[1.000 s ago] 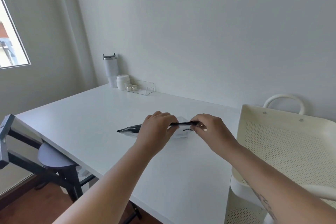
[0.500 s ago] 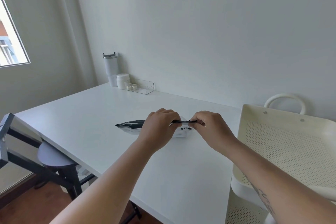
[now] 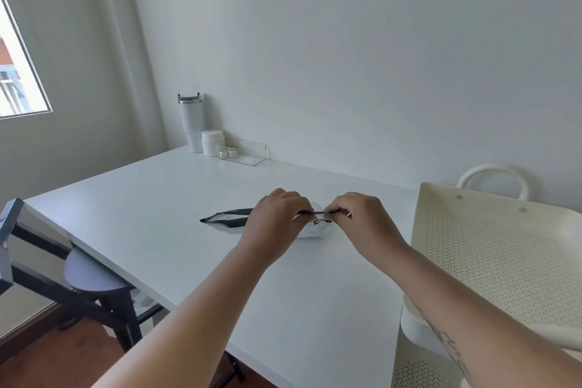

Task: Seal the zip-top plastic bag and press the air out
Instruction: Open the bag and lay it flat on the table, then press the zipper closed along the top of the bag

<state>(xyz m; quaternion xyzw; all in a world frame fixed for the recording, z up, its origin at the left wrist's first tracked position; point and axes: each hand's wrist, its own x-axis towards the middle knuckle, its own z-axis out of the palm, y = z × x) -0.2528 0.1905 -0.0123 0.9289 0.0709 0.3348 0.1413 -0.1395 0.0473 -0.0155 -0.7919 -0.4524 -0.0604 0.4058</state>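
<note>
The zip-top bag [image 3: 225, 220] lies on the white bench [image 3: 151, 217] near its middle. Both hands pinch its black zip strip: the left hand [image 3: 274, 220] at 9 o'clock, the right hand [image 3: 362, 224] at 3 o'clock, each grip narrow on the strip. The bag's left end at 9 o'clock is open.

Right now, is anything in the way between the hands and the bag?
No. Both the left hand and right hand are already pinching the dark zip strip of the zip-top plastic bag on the white table. Nothing sits between them.
</note>
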